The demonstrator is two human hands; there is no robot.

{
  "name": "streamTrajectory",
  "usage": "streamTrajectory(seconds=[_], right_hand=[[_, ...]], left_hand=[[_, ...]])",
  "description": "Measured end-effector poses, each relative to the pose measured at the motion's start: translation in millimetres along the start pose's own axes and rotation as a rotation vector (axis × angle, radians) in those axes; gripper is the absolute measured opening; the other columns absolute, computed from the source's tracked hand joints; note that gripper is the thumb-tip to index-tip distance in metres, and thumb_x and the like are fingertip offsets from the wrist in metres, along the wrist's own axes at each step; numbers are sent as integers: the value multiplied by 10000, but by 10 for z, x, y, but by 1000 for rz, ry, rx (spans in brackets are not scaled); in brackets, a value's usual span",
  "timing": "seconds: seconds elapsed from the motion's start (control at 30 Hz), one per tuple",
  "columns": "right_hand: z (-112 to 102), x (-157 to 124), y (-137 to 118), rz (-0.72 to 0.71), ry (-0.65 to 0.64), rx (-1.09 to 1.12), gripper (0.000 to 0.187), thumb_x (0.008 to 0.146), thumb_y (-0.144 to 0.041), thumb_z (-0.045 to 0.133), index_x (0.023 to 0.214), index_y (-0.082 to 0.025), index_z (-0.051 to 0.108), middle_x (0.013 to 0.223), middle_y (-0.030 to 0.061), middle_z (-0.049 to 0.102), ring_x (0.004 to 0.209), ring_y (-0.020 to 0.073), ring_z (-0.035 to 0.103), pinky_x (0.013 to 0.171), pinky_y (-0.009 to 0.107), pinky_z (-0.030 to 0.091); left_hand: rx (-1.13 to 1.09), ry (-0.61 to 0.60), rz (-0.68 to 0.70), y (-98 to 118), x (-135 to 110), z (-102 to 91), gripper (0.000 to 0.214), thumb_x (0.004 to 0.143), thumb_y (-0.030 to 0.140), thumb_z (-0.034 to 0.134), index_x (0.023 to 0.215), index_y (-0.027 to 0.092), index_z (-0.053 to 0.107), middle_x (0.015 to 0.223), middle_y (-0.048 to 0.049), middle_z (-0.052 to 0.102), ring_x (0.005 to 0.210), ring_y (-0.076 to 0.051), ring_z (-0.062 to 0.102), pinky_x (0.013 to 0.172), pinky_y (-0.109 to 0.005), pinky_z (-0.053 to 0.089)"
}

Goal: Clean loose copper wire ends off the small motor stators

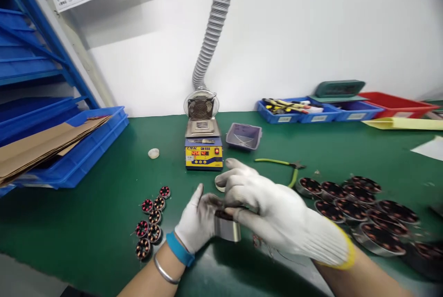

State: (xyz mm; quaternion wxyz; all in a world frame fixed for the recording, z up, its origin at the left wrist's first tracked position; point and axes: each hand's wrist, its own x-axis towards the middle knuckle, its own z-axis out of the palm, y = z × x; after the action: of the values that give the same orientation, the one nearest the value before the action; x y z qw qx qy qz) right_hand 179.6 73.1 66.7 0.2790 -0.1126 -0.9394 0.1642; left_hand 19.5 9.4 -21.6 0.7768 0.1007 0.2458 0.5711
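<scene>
Both of my hands wear white gloves and meet over the green mat near the front middle. My left hand (pixel 198 223) grips a short silver metal cylinder (pixel 227 228) from the left side. My right hand (pixel 270 204) lies over the cylinder's top, fingers curled on its dark upper end. A row of small wound motor stators (pixel 152 217) lies on the mat just left of my left hand. Several larger round metal motor cups (pixel 349 204) with dark insides sit to the right of my right hand.
A small solder pot with a red display (pixel 203 151) stands behind my hands under a grey exhaust hose (pixel 214 25). Beside it are a grey tray (pixel 243 136) and green-handled cutters (pixel 284 164). Blue bins (pixel 86 149) with cardboard sit left; blue and red bins (pixel 346 108) at back right.
</scene>
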Motion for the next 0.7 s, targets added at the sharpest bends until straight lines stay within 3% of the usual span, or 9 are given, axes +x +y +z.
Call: streamTrajectory(seconds=[0.07,0.1,0.2,0.33,0.4,0.5,0.57,0.63,0.7], right_hand=[[62,14,9,23,-7,46,90,842,-137,507,803,-185,572,958,68,616,1053,206,547,1061,470,336],[90,17,24,39,-12,67,87,839,-135,508,798,-181,569,942,67,616,1044,203,550,1060,468,333],[100,22,93,110,-1,152,74,830,-156,532,765,-177,562,921,67,622,1025,207,559,1029,451,357],[-50,13,239,352,270,364,159,831,-232,547,682,-178,537,877,66,636,1008,230,578,846,347,466],[-96,1,334,481,314,408,192,821,-275,556,658,-174,541,875,71,646,1001,248,584,795,329,472],[-10,-12,454,638,55,367,146,779,-312,601,770,-170,637,935,65,669,914,249,612,770,340,469],[118,-8,495,675,-115,378,214,762,-322,619,921,-187,669,942,48,679,868,233,622,784,345,465],[238,8,504,645,-168,463,283,756,-333,622,996,-188,665,946,40,681,843,216,628,790,334,467],[313,30,498,602,-139,571,264,755,-333,611,954,-170,671,962,46,675,845,207,629,784,317,474]], left_hand=[[92,-115,-199,-108,36,-63,465,791,572,567,846,113,622,725,-78,659,643,-202,647,572,-302,523],[121,-157,-235,-153,39,-91,486,765,588,594,861,113,620,696,-73,656,590,-207,645,508,-295,516],[167,-74,-58,-196,2,-118,431,676,512,735,834,135,600,642,-27,642,511,-181,633,443,-249,504],[184,142,114,-89,-56,-37,457,676,462,759,944,131,595,723,-46,665,543,-148,635,472,-216,509],[190,186,132,-36,-64,-3,482,679,466,755,974,120,593,746,-62,669,542,-142,631,461,-200,498],[209,158,135,-15,-61,-6,480,686,473,745,970,114,599,736,-67,666,530,-141,624,436,-191,485],[231,107,133,-34,-60,-38,451,716,476,716,962,115,604,728,-68,666,525,-140,623,432,-191,485],[257,62,130,-63,-58,-78,411,758,471,675,948,113,609,726,-74,667,519,-139,622,427,-188,480],[284,35,119,-89,-54,-104,392,780,469,650,929,109,611,727,-82,669,507,-140,620,413,-186,471]])
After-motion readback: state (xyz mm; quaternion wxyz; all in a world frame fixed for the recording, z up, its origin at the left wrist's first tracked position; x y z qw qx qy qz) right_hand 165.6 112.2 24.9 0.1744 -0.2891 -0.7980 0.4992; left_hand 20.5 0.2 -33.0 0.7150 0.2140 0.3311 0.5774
